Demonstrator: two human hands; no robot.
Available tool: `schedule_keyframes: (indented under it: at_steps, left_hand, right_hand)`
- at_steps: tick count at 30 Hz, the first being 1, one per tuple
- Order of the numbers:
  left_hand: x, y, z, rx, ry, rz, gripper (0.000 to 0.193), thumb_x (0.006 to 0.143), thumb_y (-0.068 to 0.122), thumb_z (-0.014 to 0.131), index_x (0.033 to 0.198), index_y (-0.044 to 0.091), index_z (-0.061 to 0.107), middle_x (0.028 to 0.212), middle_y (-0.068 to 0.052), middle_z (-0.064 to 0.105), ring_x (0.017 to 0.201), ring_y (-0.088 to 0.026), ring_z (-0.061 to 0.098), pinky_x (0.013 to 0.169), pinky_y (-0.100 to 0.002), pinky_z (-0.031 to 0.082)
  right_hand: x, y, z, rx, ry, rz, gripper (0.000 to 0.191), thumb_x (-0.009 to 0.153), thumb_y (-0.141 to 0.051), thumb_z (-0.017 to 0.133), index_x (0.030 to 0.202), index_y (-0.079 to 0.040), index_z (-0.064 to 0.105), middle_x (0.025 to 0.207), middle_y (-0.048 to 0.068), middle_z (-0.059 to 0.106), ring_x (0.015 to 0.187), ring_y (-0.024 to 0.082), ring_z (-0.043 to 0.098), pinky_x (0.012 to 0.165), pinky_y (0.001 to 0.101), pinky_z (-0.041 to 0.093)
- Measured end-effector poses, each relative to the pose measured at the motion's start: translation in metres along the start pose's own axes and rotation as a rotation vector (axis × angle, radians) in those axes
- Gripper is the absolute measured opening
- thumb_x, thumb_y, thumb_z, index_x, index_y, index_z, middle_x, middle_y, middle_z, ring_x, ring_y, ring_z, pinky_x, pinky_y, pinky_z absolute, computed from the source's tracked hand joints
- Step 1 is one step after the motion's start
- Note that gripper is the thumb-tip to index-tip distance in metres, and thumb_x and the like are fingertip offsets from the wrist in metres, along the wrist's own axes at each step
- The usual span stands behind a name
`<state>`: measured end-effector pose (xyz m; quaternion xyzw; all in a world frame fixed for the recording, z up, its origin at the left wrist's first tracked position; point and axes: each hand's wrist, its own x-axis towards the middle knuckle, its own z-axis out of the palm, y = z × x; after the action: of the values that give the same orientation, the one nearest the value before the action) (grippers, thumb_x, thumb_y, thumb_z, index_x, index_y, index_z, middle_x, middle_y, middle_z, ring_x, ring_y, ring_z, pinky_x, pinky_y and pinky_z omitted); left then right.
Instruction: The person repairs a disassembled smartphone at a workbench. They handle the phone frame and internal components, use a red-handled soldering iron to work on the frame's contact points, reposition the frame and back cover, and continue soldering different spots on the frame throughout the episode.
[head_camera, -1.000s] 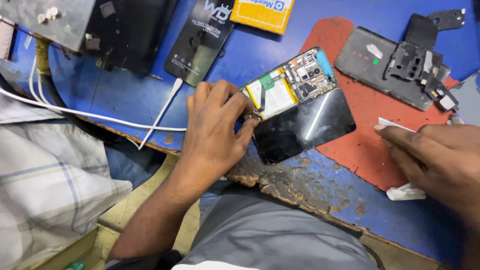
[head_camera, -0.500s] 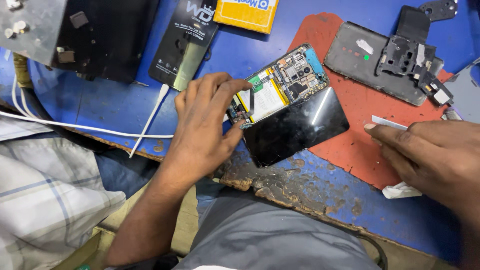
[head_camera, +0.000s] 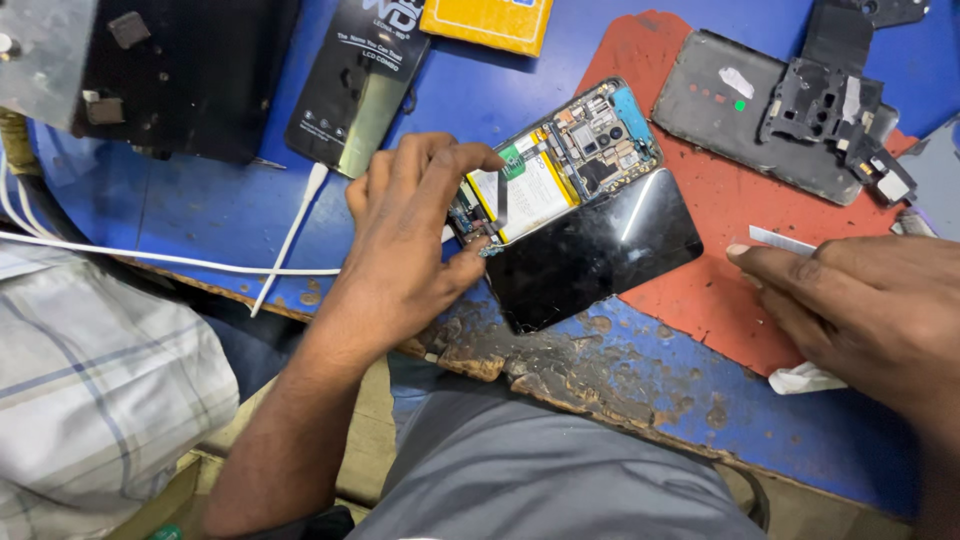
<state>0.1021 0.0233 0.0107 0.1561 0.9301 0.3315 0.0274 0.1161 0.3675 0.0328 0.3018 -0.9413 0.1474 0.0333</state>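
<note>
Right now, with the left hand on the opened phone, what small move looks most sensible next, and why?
Probably hold steady with the left hand and keep its fingertips working at the lower end of the opened phone, where they already pinch by the battery. The black screen panel lies loose beside it, and the right hand rests on the red mat, free to brace.

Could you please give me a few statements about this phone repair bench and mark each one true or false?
1. The left hand touches the opened phone. True.
2. The black screen panel lies on the yellow box. False: it lies partly on the red mat, beside the opened phone.
3. The right hand rests by a white strip. True.
4. The white cable is plugged into the opened phone. False: its end lies loose on the blue table.
</note>
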Motion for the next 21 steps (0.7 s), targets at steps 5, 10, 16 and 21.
schedule_keyframes:
  at_steps: [5,10,16,21]
  left_hand:
    - [-0.004,0.000,-0.003,-0.009,0.004,0.019,0.068,0.075,0.011,0.080,0.138,0.017,0.054,0.127,-0.009,0.050,0.122,-0.029,0.046,0.107,-0.048,0.028]
    - [-0.010,-0.001,-0.008,-0.015,0.023,0.052,0.063,0.083,0.012,0.076,0.140,0.018,0.053,0.126,-0.008,0.050,0.120,-0.028,0.047,0.103,-0.047,0.031]
    - [-0.012,-0.002,-0.007,-0.015,0.031,0.055,0.062,0.084,0.011,0.074,0.141,0.017,0.053,0.126,-0.009,0.050,0.120,-0.028,0.048,0.102,-0.046,0.031]
    - [-0.008,0.002,-0.004,0.000,0.038,0.030,0.062,0.080,0.013,0.077,0.138,0.016,0.054,0.124,-0.008,0.051,0.121,-0.029,0.047,0.103,-0.047,0.031]
  right_hand:
    - [-0.004,-0.002,0.003,0.004,0.034,0.006,0.032,0.079,-0.004,0.083,0.110,-0.009,0.079,0.063,0.007,0.061,0.055,0.024,0.060,0.054,0.0390,0.048]
    - [-0.010,0.000,0.006,0.015,-0.001,0.058,0.035,0.077,-0.001,0.081,0.112,-0.009,0.079,0.059,0.008,0.060,0.048,0.023,0.057,0.049,0.0388,0.046]
    - [-0.015,0.002,0.008,0.036,0.008,0.040,0.034,0.079,-0.003,0.080,0.113,-0.010,0.078,0.062,0.007,0.062,0.050,0.022,0.059,0.050,0.0373,0.046]
    - [-0.014,0.005,0.007,0.031,0.033,0.000,0.033,0.081,-0.003,0.081,0.114,-0.010,0.078,0.060,0.007,0.059,0.050,0.022,0.058,0.049,0.0368,0.046]
